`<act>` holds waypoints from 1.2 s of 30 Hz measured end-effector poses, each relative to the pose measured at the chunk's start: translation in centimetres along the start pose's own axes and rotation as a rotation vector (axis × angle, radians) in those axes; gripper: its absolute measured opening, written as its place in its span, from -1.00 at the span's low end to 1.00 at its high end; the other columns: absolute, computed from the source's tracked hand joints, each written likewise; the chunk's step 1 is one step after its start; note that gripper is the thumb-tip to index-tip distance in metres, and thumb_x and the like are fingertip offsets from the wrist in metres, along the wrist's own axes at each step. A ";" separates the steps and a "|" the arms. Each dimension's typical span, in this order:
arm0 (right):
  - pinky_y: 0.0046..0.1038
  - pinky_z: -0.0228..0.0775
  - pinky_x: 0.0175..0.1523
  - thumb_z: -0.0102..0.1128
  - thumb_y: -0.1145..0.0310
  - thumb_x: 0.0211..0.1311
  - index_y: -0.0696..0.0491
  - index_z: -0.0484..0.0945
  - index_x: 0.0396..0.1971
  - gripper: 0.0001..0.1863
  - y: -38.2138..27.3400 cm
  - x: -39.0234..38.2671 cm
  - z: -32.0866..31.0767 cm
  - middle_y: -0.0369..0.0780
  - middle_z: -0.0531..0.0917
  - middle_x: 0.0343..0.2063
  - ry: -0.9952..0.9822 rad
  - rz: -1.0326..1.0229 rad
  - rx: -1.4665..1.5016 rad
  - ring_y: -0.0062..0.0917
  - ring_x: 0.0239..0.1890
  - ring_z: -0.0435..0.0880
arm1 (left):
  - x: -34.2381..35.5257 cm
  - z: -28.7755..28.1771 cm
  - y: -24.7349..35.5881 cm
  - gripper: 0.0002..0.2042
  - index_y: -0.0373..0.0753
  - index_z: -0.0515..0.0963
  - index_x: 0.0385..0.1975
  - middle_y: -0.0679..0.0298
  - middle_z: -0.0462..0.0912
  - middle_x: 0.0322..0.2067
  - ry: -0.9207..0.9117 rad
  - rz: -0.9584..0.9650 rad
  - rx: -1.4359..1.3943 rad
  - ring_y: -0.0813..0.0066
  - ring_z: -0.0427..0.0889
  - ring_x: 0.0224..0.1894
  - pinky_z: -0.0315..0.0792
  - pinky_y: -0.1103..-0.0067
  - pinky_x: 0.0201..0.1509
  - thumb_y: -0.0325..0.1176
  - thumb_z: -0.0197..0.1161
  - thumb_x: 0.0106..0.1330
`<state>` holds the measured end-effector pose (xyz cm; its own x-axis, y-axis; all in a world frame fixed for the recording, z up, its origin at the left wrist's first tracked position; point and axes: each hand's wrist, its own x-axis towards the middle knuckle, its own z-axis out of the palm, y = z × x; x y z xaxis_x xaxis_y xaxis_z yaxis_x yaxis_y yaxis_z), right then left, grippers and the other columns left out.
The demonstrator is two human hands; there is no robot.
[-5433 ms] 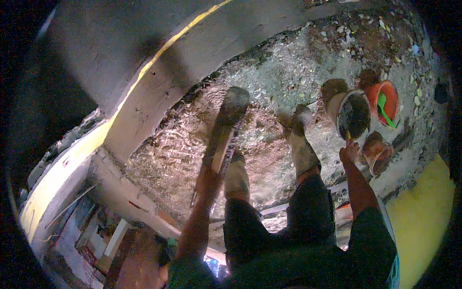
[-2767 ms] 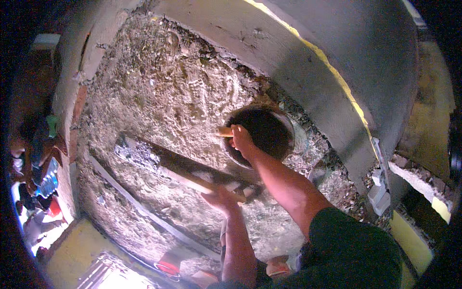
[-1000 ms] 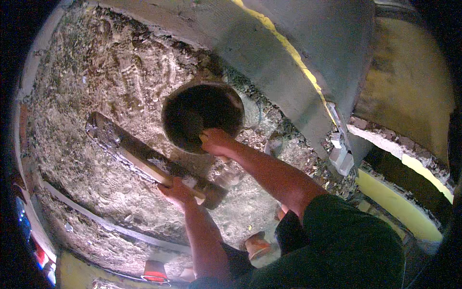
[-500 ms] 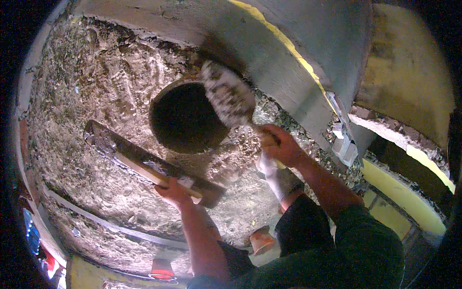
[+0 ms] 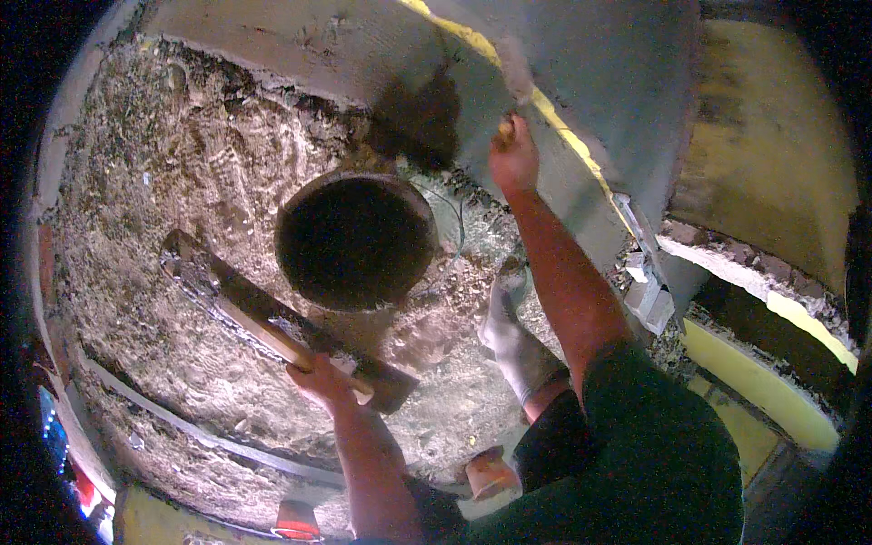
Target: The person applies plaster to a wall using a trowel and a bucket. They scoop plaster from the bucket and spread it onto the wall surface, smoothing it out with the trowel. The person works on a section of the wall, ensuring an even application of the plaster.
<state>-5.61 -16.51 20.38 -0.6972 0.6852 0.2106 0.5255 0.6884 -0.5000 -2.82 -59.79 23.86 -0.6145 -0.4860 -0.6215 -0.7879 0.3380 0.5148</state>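
My left hand [image 5: 320,380] grips the wooden handle bar of a long plastering float [image 5: 227,300], its flat blade smeared with grey mortar, low over the rubble. My right hand [image 5: 514,159] is raised at the grey plastered band, closed on a trowel's wooden handle [image 5: 506,132]; the blade [image 5: 515,73] is smeared by motion against the surface across the yellow stripe [image 5: 572,136]. A large round bucket [image 5: 354,241] with a dark inside stands between my hands, below the trowel.
Rough rubble ground [image 5: 182,136] lies around the bucket, with my sock-clad foot [image 5: 504,327] on the right. Small orange buckets [image 5: 490,472] stand near the bottom. Broken pale blocks [image 5: 649,300] and yellow-painted ledges [image 5: 763,381] are at the right, a pale strip [image 5: 209,436] at lower left.
My right hand has lifted the mortar-covered trowel out of the bucket and moved it forward to the plastered band. My left hand with the float has shifted only slightly.
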 end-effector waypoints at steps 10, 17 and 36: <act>-0.22 0.44 -0.07 0.21 0.27 0.11 0.07 0.32 0.09 -0.47 2.4 2.3 -2.4 -0.05 0.57 -0.11 -0.051 -0.097 -0.374 -0.15 -0.19 0.61 | 2.0 1.8 -4.3 -0.50 -0.46 0.30 0.02 -0.01 0.48 -0.19 0.010 0.011 -0.025 0.18 0.50 -0.27 0.41 0.29 -0.19 -0.36 0.15 0.07; -0.39 0.45 -0.20 0.08 0.27 0.24 0.11 0.36 0.07 -0.57 -10.6 -10.2 -12.1 -0.11 0.57 -0.34 -0.562 0.211 0.136 -0.42 -0.33 0.58 | 3.2 -0.8 -4.1 -0.46 -0.49 0.32 -0.02 -0.04 0.40 -0.16 0.086 0.085 0.008 0.12 0.42 -0.14 0.34 0.30 0.00 -0.36 0.18 -0.05; -0.09 0.49 -0.17 0.01 0.36 0.14 0.11 0.48 -0.16 -0.73 -15.5 -16.8 4.0 -0.02 0.63 -0.31 -1.245 -0.087 -0.354 -0.09 -0.30 0.63 | 3.8 -1.7 -3.5 -0.40 -0.53 0.24 0.05 -0.10 0.38 -0.09 -0.006 0.032 -0.039 0.12 0.44 -0.15 0.39 0.33 -0.04 -0.42 0.18 -0.05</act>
<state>-3.98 -39.60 21.22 -0.6168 0.0864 -0.7824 0.4223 0.8751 -0.2363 -2.31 -64.15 20.70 -0.6393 -0.4709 -0.6079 -0.7660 0.3209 0.5570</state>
